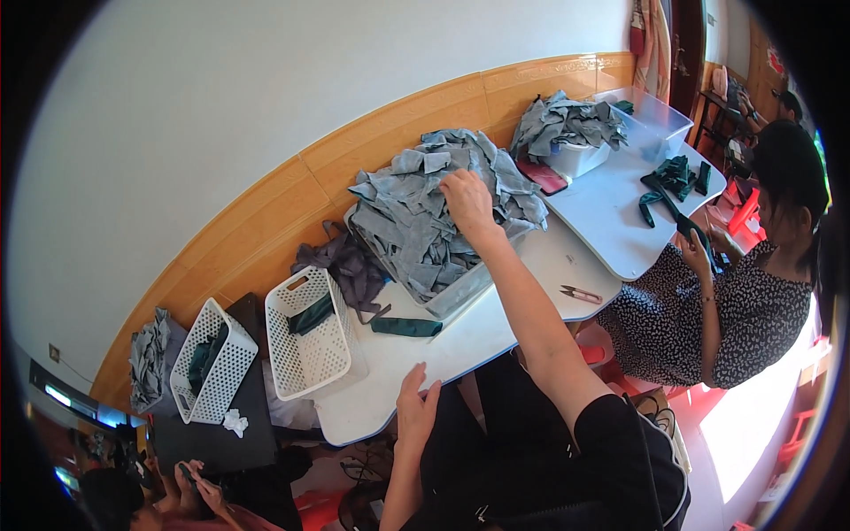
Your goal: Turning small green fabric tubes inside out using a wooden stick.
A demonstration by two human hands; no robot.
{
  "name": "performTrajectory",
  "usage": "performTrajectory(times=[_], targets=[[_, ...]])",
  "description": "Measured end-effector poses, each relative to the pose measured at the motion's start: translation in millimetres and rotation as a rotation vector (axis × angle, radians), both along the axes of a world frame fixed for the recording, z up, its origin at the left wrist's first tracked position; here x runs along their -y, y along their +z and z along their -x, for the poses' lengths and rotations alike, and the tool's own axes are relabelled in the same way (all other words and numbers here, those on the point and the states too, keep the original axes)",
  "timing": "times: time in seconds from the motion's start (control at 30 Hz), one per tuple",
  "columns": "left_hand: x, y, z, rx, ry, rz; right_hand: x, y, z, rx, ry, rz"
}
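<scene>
My right hand (467, 203) reaches far out onto a heap of grey fabric pieces (416, 221) piled in a clear plastic bin (460, 294); its fingers press into the cloth, and whether they pinch a piece is hidden. My left hand (416, 403) rests flat and open on the near edge of the white table (460, 341), holding nothing. A dark green folded strip (405, 327) lies on the table between the bin and my left hand.
A white slotted basket (305, 336) with a green piece stands left of the bin, another basket (211, 361) beyond it. Small snips (580, 294) lie at the right. A second person (735, 292) sits right, handling green strips by another bin (575, 146) of grey fabric.
</scene>
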State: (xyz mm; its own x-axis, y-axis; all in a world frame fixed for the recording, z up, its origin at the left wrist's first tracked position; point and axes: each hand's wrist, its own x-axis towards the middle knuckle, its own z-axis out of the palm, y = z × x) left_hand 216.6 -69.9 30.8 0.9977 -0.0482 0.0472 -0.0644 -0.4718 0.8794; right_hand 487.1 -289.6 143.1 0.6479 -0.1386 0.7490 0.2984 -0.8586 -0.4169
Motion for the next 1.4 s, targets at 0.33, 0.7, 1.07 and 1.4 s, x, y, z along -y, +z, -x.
performTrajectory(times=[0.33, 0.7, 1.07, 1.4], targets=[[14, 50, -13, -0.351, -0.135, 1.506, -30, -32, 199, -0.2, 0.749, -0.395], [-10, 22, 19, -0.04, 0.262, 0.902, -44, -58, 273, -0.289, 0.887, -0.15], [-14, 24, 44, 0.218, 0.277, 0.259, -100, -96, 268, -0.932, 0.726, -0.785], [-31, 4, 40, -0.118, 0.289, 1.037, -96, -108, 272, -1.061, 1.017, -1.118]])
